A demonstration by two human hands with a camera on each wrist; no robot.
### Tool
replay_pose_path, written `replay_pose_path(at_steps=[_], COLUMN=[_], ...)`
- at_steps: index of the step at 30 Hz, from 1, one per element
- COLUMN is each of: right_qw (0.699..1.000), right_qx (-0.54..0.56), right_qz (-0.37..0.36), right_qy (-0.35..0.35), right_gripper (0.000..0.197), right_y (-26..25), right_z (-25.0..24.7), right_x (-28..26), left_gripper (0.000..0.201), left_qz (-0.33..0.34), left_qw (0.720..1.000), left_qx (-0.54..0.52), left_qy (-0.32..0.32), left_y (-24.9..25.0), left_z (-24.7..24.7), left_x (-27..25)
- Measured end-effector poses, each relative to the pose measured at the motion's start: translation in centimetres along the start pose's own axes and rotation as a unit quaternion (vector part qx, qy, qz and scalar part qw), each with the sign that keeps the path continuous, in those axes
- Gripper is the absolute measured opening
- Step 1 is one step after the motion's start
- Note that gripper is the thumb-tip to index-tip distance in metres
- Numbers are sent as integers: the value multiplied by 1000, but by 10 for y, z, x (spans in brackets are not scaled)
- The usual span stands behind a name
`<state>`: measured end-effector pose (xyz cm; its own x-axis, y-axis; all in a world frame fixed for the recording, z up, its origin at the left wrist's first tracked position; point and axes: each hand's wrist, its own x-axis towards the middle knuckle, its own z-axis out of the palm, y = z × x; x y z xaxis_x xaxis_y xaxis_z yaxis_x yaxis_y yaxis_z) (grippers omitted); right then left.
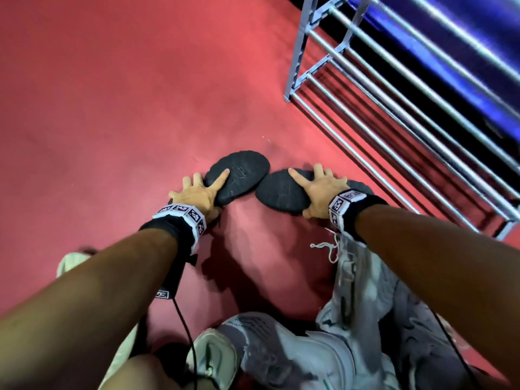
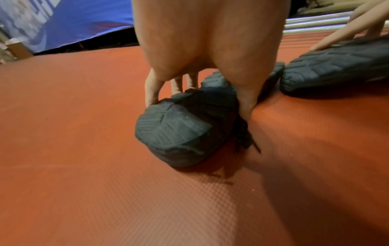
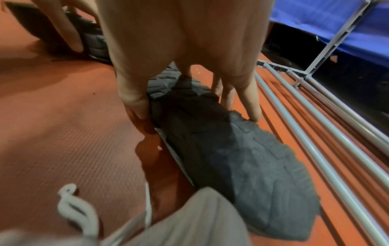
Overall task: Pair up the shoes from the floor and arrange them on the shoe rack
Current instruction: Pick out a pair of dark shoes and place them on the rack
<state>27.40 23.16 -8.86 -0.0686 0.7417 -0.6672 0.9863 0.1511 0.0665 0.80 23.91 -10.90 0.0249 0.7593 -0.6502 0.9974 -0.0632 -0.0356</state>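
Observation:
Two black shoes lie sole-up on the red floor. My left hand (image 1: 204, 192) grips the left black shoe (image 1: 243, 171) across its sole: in the left wrist view the thumb hooks one edge and the fingers the other of this shoe (image 2: 174, 133). My right hand (image 1: 316, 190) grips the right black shoe (image 1: 277, 192) the same way, thumb and fingers clamped on opposite edges of its sole (image 3: 252, 163). The two toes nearly touch. The metal shoe rack (image 1: 394, 114) stands just right of the right shoe, and the shelves in view hold nothing.
Pale grey-white sneakers (image 1: 365, 305) lie close below my right forearm, with a loose lace (image 1: 326, 247). Another white shoe (image 1: 216, 358) sits at the bottom centre and a pale one (image 1: 70, 260) under my left arm. A blue panel (image 1: 450, 46) stands behind the rack.

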Motion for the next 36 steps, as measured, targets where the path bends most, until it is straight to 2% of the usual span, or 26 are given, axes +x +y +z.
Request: replay_pose_path(at_steps=[4, 7, 10, 14, 18, 22, 25, 28, 31, 36], right_qw=[996, 994, 996, 999, 999, 998, 993, 981, 974, 964], right_qx=[67, 83, 65, 38, 12, 47, 101, 170, 205, 256], right_qz=[20, 16, 3, 35, 36, 18, -10, -38, -62, -41], right_qy=[50, 74, 58, 18, 20, 36, 65, 86, 76, 50], right_gripper=[108, 109, 110, 108, 102, 98, 96, 94, 83, 75], right_y=[-28, -61, -84, -73, -56, -56, -59, -72, -90, -116], right_z=[-22, -24, -12, 5, 8, -6, -24, -37, -34, -4], right_x=[9, 14, 15, 11, 7, 8, 11, 14, 10, -2], left_gripper=[80, 76, 86, 110, 109, 103, 93, 84, 82, 85], left_qz=[-62, -87, -83, -95, -101, -79, -61, -47, -25, 0], left_qw=[996, 991, 991, 991, 991, 989, 980, 957, 951, 957], left_qx=[-61, -93, -106, -92, -90, -122, -186, -278, -305, -291], left_qy=[32, 29, -5, -17, -4, -8, 40, 73, 52, 18], left_y=[-22, -37, -36, -27, -25, -27, -28, -26, -23, -31], left_z=[6, 16, 28, 41, 45, 31, 15, 5, 9, 25], left_x=[-15, -31, -43, -47, -47, -47, -44, -40, -43, -54])
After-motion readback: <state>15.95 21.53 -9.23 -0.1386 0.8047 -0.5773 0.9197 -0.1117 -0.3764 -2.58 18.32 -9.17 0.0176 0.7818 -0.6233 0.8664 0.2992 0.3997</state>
